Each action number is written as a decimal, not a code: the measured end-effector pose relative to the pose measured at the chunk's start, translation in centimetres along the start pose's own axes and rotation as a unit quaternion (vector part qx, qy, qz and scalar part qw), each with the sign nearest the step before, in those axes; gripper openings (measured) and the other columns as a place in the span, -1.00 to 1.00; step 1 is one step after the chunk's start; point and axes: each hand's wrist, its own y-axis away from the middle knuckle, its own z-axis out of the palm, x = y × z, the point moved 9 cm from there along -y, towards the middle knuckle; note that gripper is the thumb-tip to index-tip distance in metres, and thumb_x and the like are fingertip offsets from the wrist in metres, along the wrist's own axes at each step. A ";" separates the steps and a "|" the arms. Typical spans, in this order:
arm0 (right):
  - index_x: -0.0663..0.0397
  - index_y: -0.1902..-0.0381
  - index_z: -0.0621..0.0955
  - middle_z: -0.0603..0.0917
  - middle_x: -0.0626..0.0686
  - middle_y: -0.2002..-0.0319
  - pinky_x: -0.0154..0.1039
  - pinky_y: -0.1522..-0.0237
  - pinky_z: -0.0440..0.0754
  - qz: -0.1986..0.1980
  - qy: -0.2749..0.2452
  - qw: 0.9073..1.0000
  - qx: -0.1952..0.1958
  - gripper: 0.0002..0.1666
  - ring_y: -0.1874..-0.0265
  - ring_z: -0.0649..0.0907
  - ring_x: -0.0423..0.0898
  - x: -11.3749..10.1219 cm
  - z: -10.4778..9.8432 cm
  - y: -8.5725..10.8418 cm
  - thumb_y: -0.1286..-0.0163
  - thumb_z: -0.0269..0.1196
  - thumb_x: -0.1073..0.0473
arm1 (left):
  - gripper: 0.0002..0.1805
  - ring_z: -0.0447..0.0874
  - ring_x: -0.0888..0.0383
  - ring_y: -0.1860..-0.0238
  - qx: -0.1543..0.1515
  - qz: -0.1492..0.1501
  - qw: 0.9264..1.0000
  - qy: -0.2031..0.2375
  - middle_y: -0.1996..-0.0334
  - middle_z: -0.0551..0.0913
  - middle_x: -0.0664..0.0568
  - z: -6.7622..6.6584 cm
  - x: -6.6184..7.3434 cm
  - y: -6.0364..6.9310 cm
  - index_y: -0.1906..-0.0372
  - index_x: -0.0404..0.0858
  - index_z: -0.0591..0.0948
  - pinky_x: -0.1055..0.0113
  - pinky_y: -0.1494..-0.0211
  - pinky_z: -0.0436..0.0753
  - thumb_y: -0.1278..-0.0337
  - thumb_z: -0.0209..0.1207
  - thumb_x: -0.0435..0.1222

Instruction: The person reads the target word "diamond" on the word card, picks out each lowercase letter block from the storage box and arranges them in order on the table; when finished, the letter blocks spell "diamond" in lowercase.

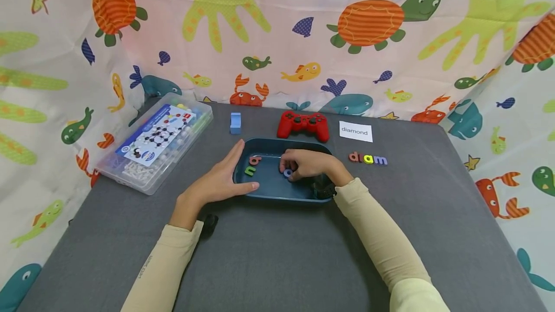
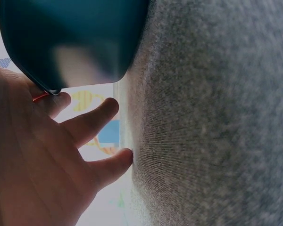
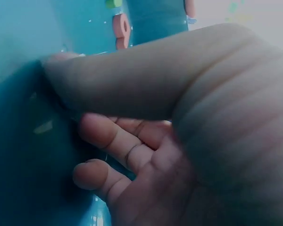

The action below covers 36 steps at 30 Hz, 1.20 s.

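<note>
A dark blue tray (image 1: 269, 197) sits on the grey table. My left hand (image 1: 221, 177) rests against its left end, fingers extended and thumb over the front rim; in the left wrist view, the left hand (image 2: 47, 141) has its fingers spread beside the tray (image 2: 99, 42). My right hand (image 1: 310, 163) reaches into the tray, finger and thumb pinching a purple ring-shaped letter (image 1: 287, 173) at the floor. That letter is hidden in the right wrist view, where the curled right hand (image 3: 146, 132) shows. Left of it lie a pink-red letter (image 1: 255, 160) and a green n (image 1: 250, 171).
Right of the tray, letters d, i, a, m (image 1: 368, 159) stand in a row below a card (image 1: 355, 131) reading "diamond". Behind the tray are a red game controller (image 1: 303, 124) and a blue block (image 1: 235, 123). A clear plastic case (image 1: 151, 184) lies at left.
</note>
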 end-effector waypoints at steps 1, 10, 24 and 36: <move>0.09 0.02 0.66 0.57 0.05 0.12 -0.17 0.11 0.58 0.000 -0.007 1.000 0.003 -0.80 0.16 0.56 -0.02 0.1 -0.1 0.0 -0.45 0.40 0.31 | 0.36 -0.17 -0.17 -0.72 0.000 0.001 1.000 0.001 -0.76 -0.33 0.07 0.0 0.0 0.0 -0.77 -0.01 -0.32 -0.39 -0.59 0.07 -0.23 0.37 0.28; 0.15 -0.07 0.68 0.72 0.04 0.15 -0.12 0.04 0.72 -0.005 -0.075 0.996 0.055 -0.76 0.20 0.69 0.00 0.5 -1.5 0.0 -0.49 0.37 0.31 | 0.36 -0.16 -0.16 -0.72 0.002 -0.003 1.000 0.005 -0.76 -0.32 0.08 -0.2 0.3 0.0 -0.78 -0.02 -0.31 -0.38 -0.59 0.07 -0.24 0.38 0.24; 0.20 -0.09 0.68 0.73 0.08 0.12 -0.09 0.00 0.76 0.002 -0.100 0.987 0.129 -0.74 0.16 0.71 0.04 -0.7 -3.6 2.0 -0.48 0.38 0.34 | 0.36 -0.16 -0.15 -0.72 0.005 0.003 1.000 0.010 -0.76 -0.32 0.08 -0.2 0.5 0.4 -0.78 -0.01 -0.32 -0.37 -0.60 0.08 -0.24 0.39 0.25; 0.18 -0.14 0.73 0.73 0.04 0.07 -0.08 0.09 0.74 -0.010 -0.093 0.979 0.180 -0.71 0.18 0.69 0.05 -1.0 -5.4 5.0 -0.49 0.36 0.31 | 0.37 -0.17 -0.16 -0.72 0.006 0.009 1.000 0.003 -0.76 -0.34 0.08 -0.1 0.4 0.4 -0.77 0.00 -0.33 -0.39 -0.58 0.10 -0.23 0.38 0.28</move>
